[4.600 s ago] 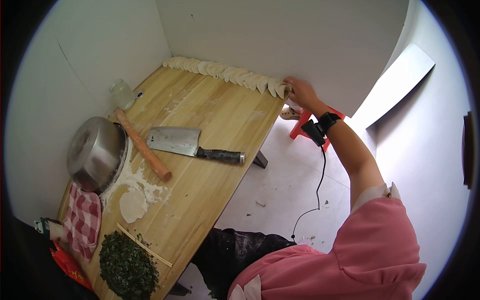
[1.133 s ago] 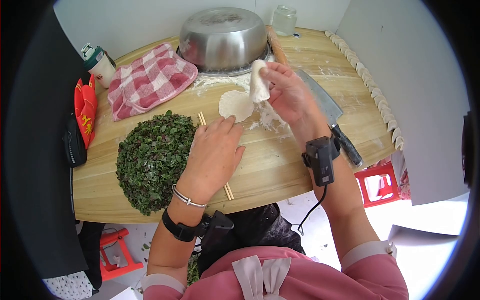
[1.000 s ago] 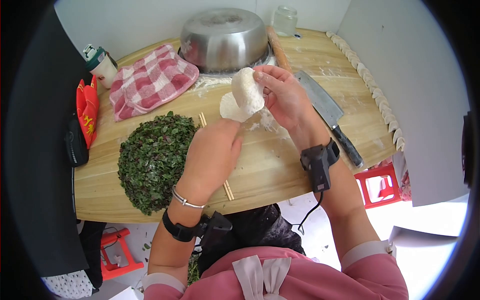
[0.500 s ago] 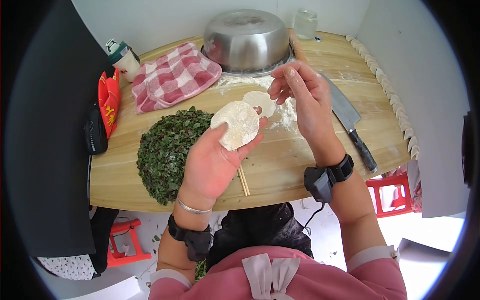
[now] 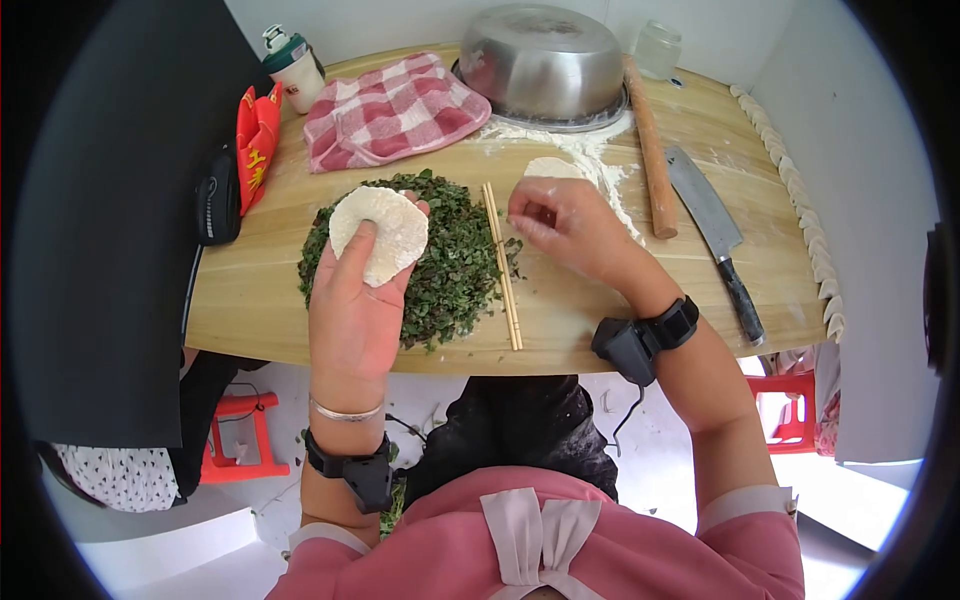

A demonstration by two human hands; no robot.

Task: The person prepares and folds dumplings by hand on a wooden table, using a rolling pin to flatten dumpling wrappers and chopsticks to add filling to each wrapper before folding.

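Note:
My left hand (image 5: 352, 322) holds a round, floury dough wrapper (image 5: 398, 235) over the pile of chopped leafy greens (image 5: 455, 270). The thumb presses on the wrapper's face while the fingers support it from behind. Just right of the greens, a pair of chopsticks (image 5: 503, 268) lies with its upper part along the pile's edge. My right hand (image 5: 575, 228) is beside the chopsticks, fingers curled in and thumb close to them, with nothing visible in the grip. Beyond it another dough wrapper (image 5: 552, 168) lies on the table, partly covered by that hand.
A rolling pin (image 5: 650, 150) and a cleaver (image 5: 705, 205) lie at the right. Folded dough pieces (image 5: 790, 190) line the right edge. At the back are an upturned metal basin (image 5: 540, 70), a glass jar (image 5: 657, 50), a checked cloth (image 5: 395, 110) and a bottle (image 5: 295, 75).
My left hand has moved left with the wrapper, away from the other wrapper and over the greens. My right hand has come down toward the chopsticks, its fingers curling. The view has shifted.

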